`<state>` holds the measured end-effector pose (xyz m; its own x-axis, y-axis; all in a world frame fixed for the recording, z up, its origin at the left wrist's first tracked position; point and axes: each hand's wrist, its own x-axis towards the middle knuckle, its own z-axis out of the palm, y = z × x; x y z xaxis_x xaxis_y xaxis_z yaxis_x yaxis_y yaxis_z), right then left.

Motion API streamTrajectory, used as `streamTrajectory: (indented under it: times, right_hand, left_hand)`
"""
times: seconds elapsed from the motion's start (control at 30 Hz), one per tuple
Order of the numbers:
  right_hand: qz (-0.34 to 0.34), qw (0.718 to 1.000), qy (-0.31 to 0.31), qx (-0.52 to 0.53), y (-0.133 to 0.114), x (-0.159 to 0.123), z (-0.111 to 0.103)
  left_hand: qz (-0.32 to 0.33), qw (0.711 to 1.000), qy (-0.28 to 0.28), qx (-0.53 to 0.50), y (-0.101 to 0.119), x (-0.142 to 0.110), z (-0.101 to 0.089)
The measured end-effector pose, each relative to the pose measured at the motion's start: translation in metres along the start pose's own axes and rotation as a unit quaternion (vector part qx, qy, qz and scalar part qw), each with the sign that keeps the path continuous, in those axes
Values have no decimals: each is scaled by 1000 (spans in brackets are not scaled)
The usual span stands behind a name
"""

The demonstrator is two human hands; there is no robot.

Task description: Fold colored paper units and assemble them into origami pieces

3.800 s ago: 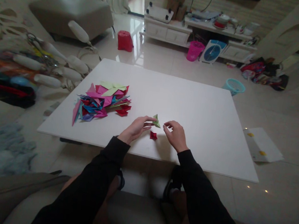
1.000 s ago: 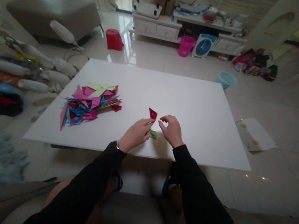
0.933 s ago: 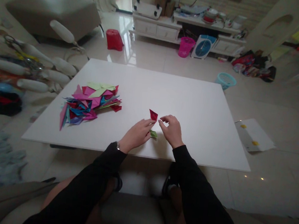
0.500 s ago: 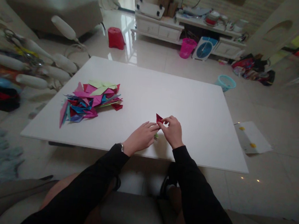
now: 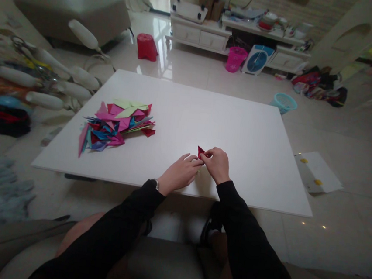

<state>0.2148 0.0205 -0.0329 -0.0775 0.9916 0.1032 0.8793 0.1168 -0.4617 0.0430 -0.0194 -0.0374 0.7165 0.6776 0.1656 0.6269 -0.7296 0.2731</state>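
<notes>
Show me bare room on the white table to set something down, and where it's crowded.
Bare: the white table between the right hand and the right edge, and the far stretch beyond the left hand, right of the paper pile. Crowded: the left part, under the pile, and the near middle, where the hands meet at the red paper.

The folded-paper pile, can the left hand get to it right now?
Probably yes: I see nothing standing between the left hand and the folded-paper pile, though that hand is at the red paper.

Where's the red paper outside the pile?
In the head view, the red paper is in the right hand, beside the left hand, right of the pile on the table.
</notes>
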Motion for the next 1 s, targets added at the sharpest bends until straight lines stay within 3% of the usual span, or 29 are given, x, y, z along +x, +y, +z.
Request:
streamTrajectory:
  times: [0.27, 0.43, 0.53, 0.87, 1.0]
  right_hand:
    - [20, 997, -24, -74, 7, 0, 4]
    - [25, 986, -91, -141, 12, -4, 9]
    - [40, 978, -114, -171, 16, -5, 11]
    - [47, 970, -166, -173, 13, -10, 17]
    - [50, 972, -160, -164, 13, -10, 15]
  left_hand:
    - [-33, 999, 6, 1, -10, -4, -13]
    - [-178, 984, 23, 10, -34, -12, -23]
    - [-234, 972, 7, 18, -43, -17, -25]
    - [-264, 964, -28, -7, -43, -19, -28]
    - [-313, 949, -34, -25, -56, -27, -28]
